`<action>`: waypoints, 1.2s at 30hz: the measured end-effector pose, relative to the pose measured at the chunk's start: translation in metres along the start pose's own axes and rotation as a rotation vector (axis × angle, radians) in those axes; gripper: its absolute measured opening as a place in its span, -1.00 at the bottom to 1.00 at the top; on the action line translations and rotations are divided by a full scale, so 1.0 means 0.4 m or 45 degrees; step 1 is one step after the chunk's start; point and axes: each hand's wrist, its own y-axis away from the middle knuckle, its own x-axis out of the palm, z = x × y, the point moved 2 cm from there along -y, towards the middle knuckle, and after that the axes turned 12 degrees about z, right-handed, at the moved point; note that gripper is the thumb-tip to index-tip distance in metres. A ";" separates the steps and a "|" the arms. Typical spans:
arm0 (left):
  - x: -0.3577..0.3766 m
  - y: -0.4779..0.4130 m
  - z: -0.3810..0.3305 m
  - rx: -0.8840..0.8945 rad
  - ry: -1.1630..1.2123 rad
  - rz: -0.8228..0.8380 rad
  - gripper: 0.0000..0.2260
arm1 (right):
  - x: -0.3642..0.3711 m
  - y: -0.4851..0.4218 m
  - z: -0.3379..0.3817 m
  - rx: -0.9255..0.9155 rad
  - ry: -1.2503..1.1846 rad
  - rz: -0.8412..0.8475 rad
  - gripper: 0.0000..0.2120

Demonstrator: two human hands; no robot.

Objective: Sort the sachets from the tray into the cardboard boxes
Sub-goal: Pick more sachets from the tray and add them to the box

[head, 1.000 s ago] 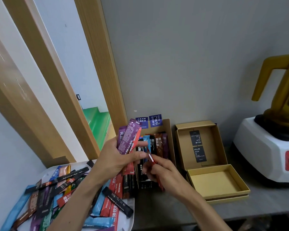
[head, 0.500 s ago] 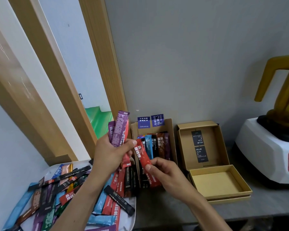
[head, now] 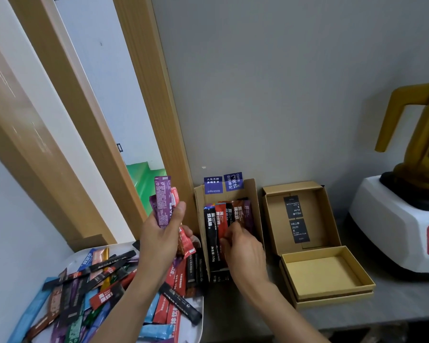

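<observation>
Shifted from mid-air into the near cardboard box (head: 254, 199), red sachet (head: 220, 219) now upright among others, pinched low by right hand (head: 243, 253), left hand (head: 159, 243) gripping a purple-and-red bundle (head: 162, 204) above the tray (head: 72, 259); risk of dragging neighbouring sachets askew on careless withdrawal.

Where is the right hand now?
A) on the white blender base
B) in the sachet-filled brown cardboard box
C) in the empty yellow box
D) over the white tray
B: the right hand has fingers on the coloured sachets lined up in the narrow brown cardboard box; the left hand grips purple and red sachets.
</observation>
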 end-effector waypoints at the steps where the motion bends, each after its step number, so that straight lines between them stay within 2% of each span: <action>1: -0.005 0.000 0.003 -0.001 0.006 -0.006 -0.64 | 0.002 0.006 0.001 -0.012 0.047 -0.007 -0.74; 4: -0.020 -0.005 0.015 -0.003 0.000 -0.029 -0.58 | 0.005 0.033 0.010 -0.154 0.067 -0.039 -0.74; 8: -0.023 -0.003 0.018 -0.051 0.146 0.014 -0.62 | 0.030 0.024 0.007 -0.306 0.080 0.123 -0.77; 11: -0.012 0.002 0.010 -0.082 0.343 0.082 -0.75 | 0.035 0.003 0.000 -0.307 0.079 0.162 -0.74; 16: -0.003 0.003 0.001 -0.079 0.323 0.151 -0.82 | 0.028 -0.003 -0.012 -0.282 -0.057 0.189 -0.83; 19: 0.003 0.005 0.004 -0.041 0.284 0.195 -0.78 | -0.014 0.028 -0.002 -0.213 -0.400 0.103 -0.89; 22: 0.012 0.003 0.010 -0.027 0.216 0.206 -0.71 | -0.056 0.066 0.030 -0.166 -0.940 0.269 -0.78; 27: 0.028 0.000 0.007 0.001 0.074 0.220 -0.75 | -0.089 0.072 0.034 -0.116 -1.339 0.373 -0.76; 29: 0.034 -0.004 0.006 0.023 0.076 0.244 -0.78 | -0.092 0.073 0.026 -0.127 -1.286 0.355 -0.80; 32: 0.036 -0.011 -0.001 0.062 0.131 0.185 -0.89 | -0.093 0.079 0.012 -0.127 -1.079 0.212 -0.86; 36: 0.037 -0.025 -0.019 0.116 0.146 0.154 -0.90 | -0.092 0.087 0.004 -0.146 -0.789 0.060 -0.77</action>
